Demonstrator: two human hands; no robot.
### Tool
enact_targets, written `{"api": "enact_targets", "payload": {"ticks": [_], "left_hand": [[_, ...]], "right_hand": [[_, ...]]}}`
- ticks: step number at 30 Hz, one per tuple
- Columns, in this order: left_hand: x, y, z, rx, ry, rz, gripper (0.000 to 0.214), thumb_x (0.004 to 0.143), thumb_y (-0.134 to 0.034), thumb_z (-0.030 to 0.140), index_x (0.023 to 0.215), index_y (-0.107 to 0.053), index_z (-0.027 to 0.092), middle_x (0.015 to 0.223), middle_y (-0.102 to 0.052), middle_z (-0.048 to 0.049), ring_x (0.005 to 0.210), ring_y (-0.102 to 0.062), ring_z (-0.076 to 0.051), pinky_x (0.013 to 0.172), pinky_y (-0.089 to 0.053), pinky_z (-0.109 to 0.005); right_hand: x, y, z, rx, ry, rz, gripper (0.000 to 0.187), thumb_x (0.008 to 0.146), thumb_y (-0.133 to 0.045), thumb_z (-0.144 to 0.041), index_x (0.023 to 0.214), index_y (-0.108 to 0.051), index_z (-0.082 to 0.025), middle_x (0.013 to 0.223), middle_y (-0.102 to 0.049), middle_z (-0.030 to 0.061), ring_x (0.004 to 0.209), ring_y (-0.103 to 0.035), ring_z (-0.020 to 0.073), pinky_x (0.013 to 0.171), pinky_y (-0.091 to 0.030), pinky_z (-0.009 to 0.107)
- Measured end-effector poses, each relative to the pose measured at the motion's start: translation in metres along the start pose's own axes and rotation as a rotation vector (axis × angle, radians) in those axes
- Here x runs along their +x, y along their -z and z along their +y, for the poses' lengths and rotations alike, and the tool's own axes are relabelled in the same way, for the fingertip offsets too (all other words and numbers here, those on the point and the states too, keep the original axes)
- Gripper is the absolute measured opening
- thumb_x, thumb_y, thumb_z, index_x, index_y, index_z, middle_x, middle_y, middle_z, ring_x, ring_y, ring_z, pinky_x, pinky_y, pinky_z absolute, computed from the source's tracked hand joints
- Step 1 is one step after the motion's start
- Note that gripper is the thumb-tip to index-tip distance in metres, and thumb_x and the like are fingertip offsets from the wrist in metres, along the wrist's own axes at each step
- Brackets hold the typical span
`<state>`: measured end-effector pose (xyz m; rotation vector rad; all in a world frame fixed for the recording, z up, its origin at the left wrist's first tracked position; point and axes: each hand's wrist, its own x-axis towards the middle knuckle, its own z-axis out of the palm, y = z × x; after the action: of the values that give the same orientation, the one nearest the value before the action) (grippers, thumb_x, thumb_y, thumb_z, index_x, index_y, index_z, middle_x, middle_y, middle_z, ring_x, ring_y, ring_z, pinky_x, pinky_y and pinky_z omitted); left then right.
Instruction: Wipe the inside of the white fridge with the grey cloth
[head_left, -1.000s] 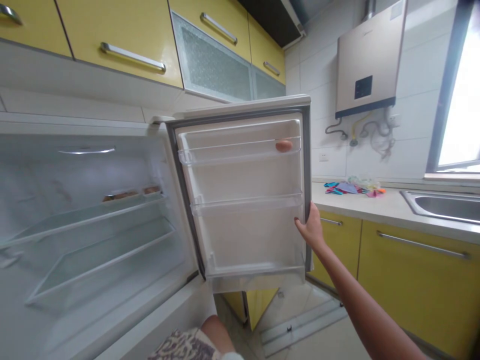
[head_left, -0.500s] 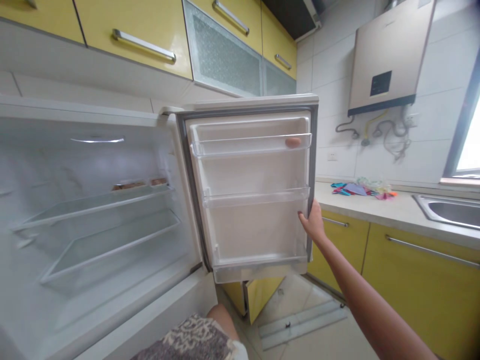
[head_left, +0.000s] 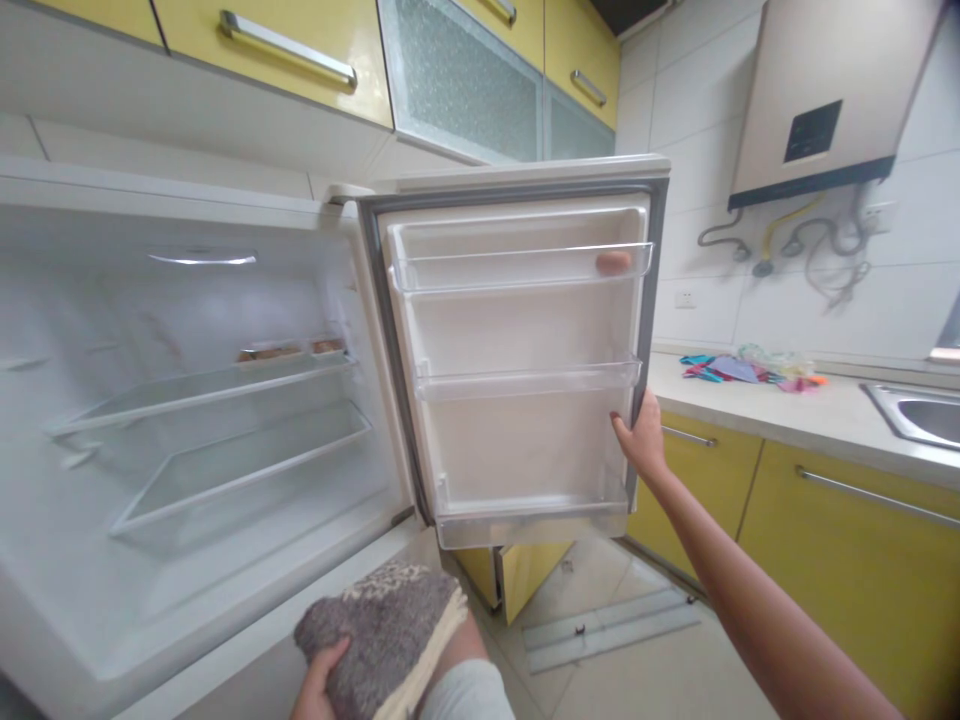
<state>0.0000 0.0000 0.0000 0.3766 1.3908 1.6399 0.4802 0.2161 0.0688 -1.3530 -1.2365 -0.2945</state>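
Observation:
My right hand [head_left: 642, 437] grips the outer edge of the open fridge door [head_left: 525, 440], thumb on the inner side and the other fingers hidden behind it. An egg [head_left: 613, 263] lies in the door's top clear shelf. At the bottom, my left hand [head_left: 321, 685] holds a folded grey-brown cloth [head_left: 390, 625] with a cream pattern and a cream fringe. The thumb lies on top of the cloth; the remaining fingers are out of sight. To the left stands the fridge's lit inside [head_left: 247, 560], with glass shelves [head_left: 255, 465] and small packs of food [head_left: 277, 350] at the back.
Yellow wall cabinets [head_left: 277, 85] hang above the fridge. Coloured cloths [head_left: 739, 368] lie on the counter [head_left: 795, 420] near the sink [head_left: 926, 410]. Below the fridge door, a yellow cabinet door [head_left: 529, 575] stands ajar. A flat pale panel [head_left: 611, 630] lies on the floor.
My left hand has come into view with the cloth, which is raised and turned. The view has shifted slightly; my right hand keeps its grip on the fridge door.

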Motion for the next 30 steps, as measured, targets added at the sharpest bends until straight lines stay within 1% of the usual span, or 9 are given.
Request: {"api": "enact_targets", "payload": {"ticks": [2, 4, 7, 10, 13, 16, 19, 23, 30], "left_hand": [[0.007, -0.029, 0.013, -0.041, -0.100, 0.067, 0.061, 0.069, -0.065, 0.046, 0.124, -0.062, 0.020, 0.090, -0.074, -0.0044, 0.095, -0.072, -0.030, 0.088, -0.060, -0.048], [0.014, -0.061, 0.023, 0.094, -0.445, 0.056, 0.068, 0.072, -0.061, 0.044, 0.135, -0.055, 0.021, 0.113, -0.072, -0.0076, 0.110, -0.069, -0.030, 0.100, -0.055, -0.048], [0.026, -0.102, 0.024, 0.683, -1.011, -0.247, 0.076, 0.073, -0.059, 0.031, 0.147, -0.045, 0.021, 0.145, -0.059, -0.0121, 0.140, -0.049, -0.032, 0.122, -0.033, -0.052], [0.037, -0.125, 0.009, 1.285, -1.264, -0.545, 0.081, 0.068, -0.063, 0.025, 0.148, -0.047, 0.023, 0.154, -0.051, -0.0130, 0.147, -0.039, -0.034, 0.128, -0.012, -0.059], [0.040, -0.133, -0.007, 1.556, -1.291, -0.595, 0.080, 0.073, -0.064, 0.033, 0.150, -0.045, 0.022, 0.154, -0.050, -0.0144, 0.146, -0.039, -0.035, 0.128, -0.006, -0.059], [0.037, -0.135, -0.008, 1.581, -1.286, -0.622, 0.081, 0.077, -0.066, 0.041, 0.152, -0.042, 0.022, 0.154, -0.050, -0.0135, 0.145, -0.039, -0.033, 0.129, -0.005, -0.057], [0.037, -0.137, 0.010, 1.563, -1.203, -0.742, 0.088, 0.077, -0.070, 0.055, 0.153, -0.041, 0.022, 0.154, -0.051, -0.0144, 0.144, -0.041, -0.035, 0.127, -0.013, -0.060], [0.049, -0.143, 0.038, 1.499, -1.163, -0.904, 0.060, 0.087, -0.064, 0.049, 0.142, -0.054, 0.026, 0.144, -0.061, -0.0114, 0.134, -0.052, -0.029, 0.119, -0.034, -0.051], [0.059, -0.164, 0.035, 1.717, -1.175, -0.837, 0.039, 0.081, -0.075, 0.043, 0.109, -0.067, 0.017, 0.114, -0.074, -0.0152, 0.114, -0.065, -0.033, 0.103, -0.046, -0.047]], "right_hand": [[0.000, 0.000, -0.001, -0.002, -0.005, 0.011, 0.084, 0.086, -0.059, -0.045, 0.156, -0.025, -0.011, 0.156, -0.038, 0.0238, 0.147, -0.033, 0.0371, 0.122, -0.029, 0.058], [-0.001, 0.000, -0.002, 0.003, 0.001, 0.028, 0.084, 0.086, -0.059, -0.044, 0.156, -0.026, -0.011, 0.156, -0.039, 0.0229, 0.146, -0.034, 0.0364, 0.122, -0.029, 0.058], [-0.003, 0.001, -0.003, 0.008, 0.004, 0.038, 0.083, 0.086, -0.058, -0.043, 0.156, -0.026, -0.011, 0.155, -0.040, 0.0229, 0.146, -0.035, 0.0360, 0.122, -0.030, 0.056], [-0.005, 0.001, -0.005, 0.002, -0.007, 0.028, 0.085, 0.086, -0.058, -0.044, 0.156, -0.025, -0.009, 0.156, -0.038, 0.0238, 0.146, -0.035, 0.0368, 0.122, -0.029, 0.056], [-0.005, 0.003, -0.006, 0.005, -0.016, 0.022, 0.085, 0.086, -0.059, -0.044, 0.156, -0.025, -0.011, 0.157, -0.037, 0.0228, 0.147, -0.034, 0.0368, 0.121, -0.030, 0.056], [-0.003, 0.006, -0.007, 0.017, -0.030, 0.018, 0.085, 0.083, -0.062, -0.043, 0.155, -0.028, -0.013, 0.154, -0.041, 0.0215, 0.143, -0.038, 0.0362, 0.120, -0.033, 0.055], [-0.001, 0.009, -0.006, 0.028, -0.043, 0.021, 0.087, 0.080, -0.066, -0.044, 0.154, -0.031, -0.014, 0.148, -0.047, 0.0202, 0.138, -0.044, 0.0355, 0.118, -0.035, 0.055], [-0.002, 0.011, -0.002, 0.040, -0.030, 0.007, 0.089, 0.079, -0.068, -0.046, 0.153, -0.032, -0.015, 0.150, -0.046, 0.0204, 0.139, -0.043, 0.0356, 0.119, -0.034, 0.054], [-0.006, 0.000, 0.002, 0.077, -0.057, -0.006, 0.092, 0.082, -0.061, -0.041, 0.158, -0.018, -0.013, 0.160, -0.030, 0.0220, 0.149, -0.029, 0.0365, 0.123, -0.026, 0.056]]}}
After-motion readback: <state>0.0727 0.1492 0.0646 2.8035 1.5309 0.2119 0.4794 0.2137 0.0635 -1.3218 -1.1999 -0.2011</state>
